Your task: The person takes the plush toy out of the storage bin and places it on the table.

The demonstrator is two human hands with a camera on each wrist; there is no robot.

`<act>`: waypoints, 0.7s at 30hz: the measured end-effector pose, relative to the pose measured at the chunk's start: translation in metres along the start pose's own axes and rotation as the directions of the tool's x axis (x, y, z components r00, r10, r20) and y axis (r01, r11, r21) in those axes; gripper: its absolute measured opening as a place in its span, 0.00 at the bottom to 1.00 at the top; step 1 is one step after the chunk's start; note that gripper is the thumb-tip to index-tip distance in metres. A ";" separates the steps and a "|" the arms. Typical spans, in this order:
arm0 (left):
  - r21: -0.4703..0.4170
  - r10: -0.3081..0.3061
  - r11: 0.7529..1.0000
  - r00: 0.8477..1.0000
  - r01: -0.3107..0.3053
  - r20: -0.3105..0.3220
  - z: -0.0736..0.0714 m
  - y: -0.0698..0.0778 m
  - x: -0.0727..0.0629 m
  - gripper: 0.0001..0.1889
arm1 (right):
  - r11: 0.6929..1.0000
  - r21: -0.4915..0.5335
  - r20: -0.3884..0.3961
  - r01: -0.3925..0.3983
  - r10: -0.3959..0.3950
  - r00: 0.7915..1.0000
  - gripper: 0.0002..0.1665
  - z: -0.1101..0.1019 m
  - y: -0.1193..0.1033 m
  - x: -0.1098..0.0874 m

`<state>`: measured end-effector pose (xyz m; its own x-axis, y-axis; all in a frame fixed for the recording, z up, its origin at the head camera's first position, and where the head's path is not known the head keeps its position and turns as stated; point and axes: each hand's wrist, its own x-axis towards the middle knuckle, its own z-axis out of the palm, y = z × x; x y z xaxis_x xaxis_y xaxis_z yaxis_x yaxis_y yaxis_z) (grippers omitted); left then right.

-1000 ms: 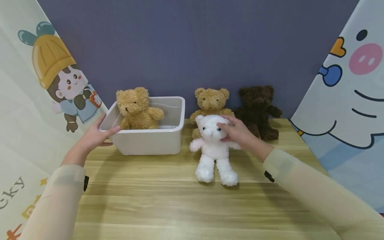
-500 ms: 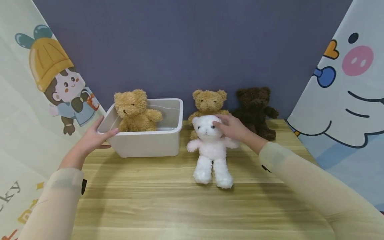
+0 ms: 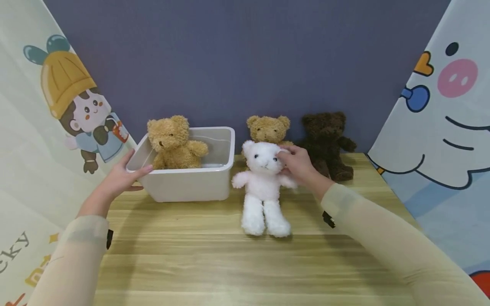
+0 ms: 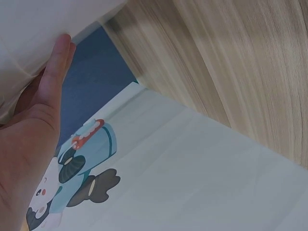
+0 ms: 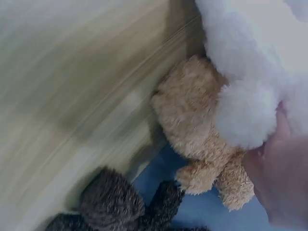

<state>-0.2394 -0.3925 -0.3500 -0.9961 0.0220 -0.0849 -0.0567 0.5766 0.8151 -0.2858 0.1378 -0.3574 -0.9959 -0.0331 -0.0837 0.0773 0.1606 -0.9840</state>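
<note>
My right hand (image 3: 300, 166) grips a white teddy bear (image 3: 262, 185) by the side of its head, holding it upright with legs dangling. It hides part of a tan teddy bear (image 3: 268, 128) behind it. In the right wrist view, white fur (image 5: 245, 113) lies against the thumb. My left hand (image 3: 118, 180) rests on the left front corner of a white plastic bin (image 3: 191, 187), thumb on the front rim. Straight fingers (image 4: 54, 72) press against the bin's outer wall in the left wrist view. Inside the bin sits another tan teddy bear (image 3: 174, 146).
A dark brown teddy bear (image 3: 327, 142) sits at the back right, close to the tan one. The wooden tabletop (image 3: 229, 263) runs up to a dark blue back panel (image 3: 245, 63). Printed cartoon panels stand on the left (image 3: 23, 148) and right (image 3: 428, 157).
The right hand and the white teddy bear have moved left toward the bin, uncovering more of the brown bear's side. The left hand stays at the bin corner; the view has shifted slightly.
</note>
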 end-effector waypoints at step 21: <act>-0.021 -0.011 1.000 1.000 0.011 -0.009 0.001 -0.004 0.004 0.58 | 0.969 -0.174 -0.188 0.176 -0.208 0.960 0.22 -0.017 -0.010 0.013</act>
<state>-0.2430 -0.3942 -0.3542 -0.9960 0.0081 -0.0890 -0.0693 0.5597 0.8258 -0.3007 0.1523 -0.3456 -0.9807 0.1200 0.1544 -0.1087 0.3217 -0.9406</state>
